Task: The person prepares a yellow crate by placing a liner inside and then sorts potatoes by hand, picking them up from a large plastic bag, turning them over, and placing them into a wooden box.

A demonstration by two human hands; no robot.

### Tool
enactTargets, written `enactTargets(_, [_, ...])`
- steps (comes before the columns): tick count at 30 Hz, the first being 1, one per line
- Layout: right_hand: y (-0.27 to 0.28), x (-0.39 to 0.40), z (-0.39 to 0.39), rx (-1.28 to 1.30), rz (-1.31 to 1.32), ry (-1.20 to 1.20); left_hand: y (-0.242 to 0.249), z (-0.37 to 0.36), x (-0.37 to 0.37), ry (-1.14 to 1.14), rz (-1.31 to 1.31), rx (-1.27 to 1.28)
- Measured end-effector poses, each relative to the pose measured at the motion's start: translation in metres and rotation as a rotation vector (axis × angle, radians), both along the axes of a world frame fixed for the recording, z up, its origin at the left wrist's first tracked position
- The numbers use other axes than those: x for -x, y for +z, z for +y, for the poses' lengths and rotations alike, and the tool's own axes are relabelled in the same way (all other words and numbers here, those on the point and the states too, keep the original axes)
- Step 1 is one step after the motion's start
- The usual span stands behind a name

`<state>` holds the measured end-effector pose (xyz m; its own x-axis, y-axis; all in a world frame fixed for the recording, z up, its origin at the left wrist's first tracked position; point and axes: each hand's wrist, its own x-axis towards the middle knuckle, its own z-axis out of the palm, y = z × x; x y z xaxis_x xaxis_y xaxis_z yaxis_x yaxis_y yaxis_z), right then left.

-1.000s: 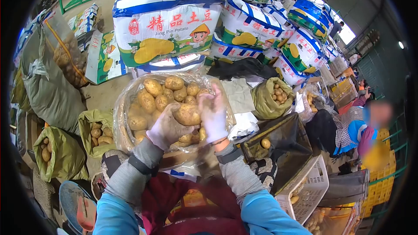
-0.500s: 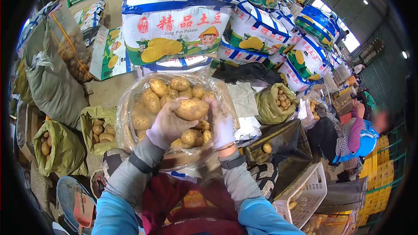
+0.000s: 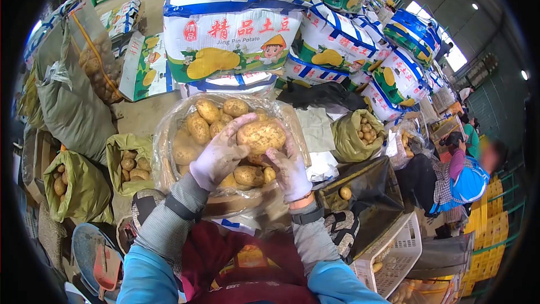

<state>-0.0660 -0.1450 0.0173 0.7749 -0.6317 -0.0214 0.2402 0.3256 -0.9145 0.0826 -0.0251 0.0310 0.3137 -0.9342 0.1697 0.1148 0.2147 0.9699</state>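
Note:
A large, speckled potato (image 3: 261,137) is held above a plastic-lined basket (image 3: 163,157) full of potatoes. My left hand (image 3: 220,155), in a soiled pale glove, has its fingers along the potato's left side. My right hand (image 3: 289,166), gloved too, wraps round the right side and underside of the same potato. Other potatoes (image 3: 198,128) lie in the liner behind and below both hands.
Green sacks of potatoes (image 3: 79,191) stand at the left, another sack (image 3: 357,135) at the right. Printed potato bags (image 3: 230,36) are stacked ahead. A black-lined bin (image 3: 365,191) and white crate (image 3: 394,256) are at the right, near a seated person (image 3: 444,183).
The held potato has been turned and raised slightly, now showing a broader face. My left hand's fingers have stretched out more, and my right hand has shifted a little to the right.

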Motion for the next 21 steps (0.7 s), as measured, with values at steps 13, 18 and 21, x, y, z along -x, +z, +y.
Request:
enactTargets(13, [-0.027,-0.009,0.027,-0.279,0.05,0.009,-0.047,-0.019,0.009,0.486,-0.155,0.038])
enactTargets(18, [-0.026,-0.011,0.022,-0.241,-0.001,-0.011,-0.045,-0.017,0.013,0.543,-0.448,-0.007])
enactTargets(21, [-0.022,-0.01,0.029,-0.137,0.066,-0.05,-0.044,-0.015,0.01,0.492,-0.396,-0.054])
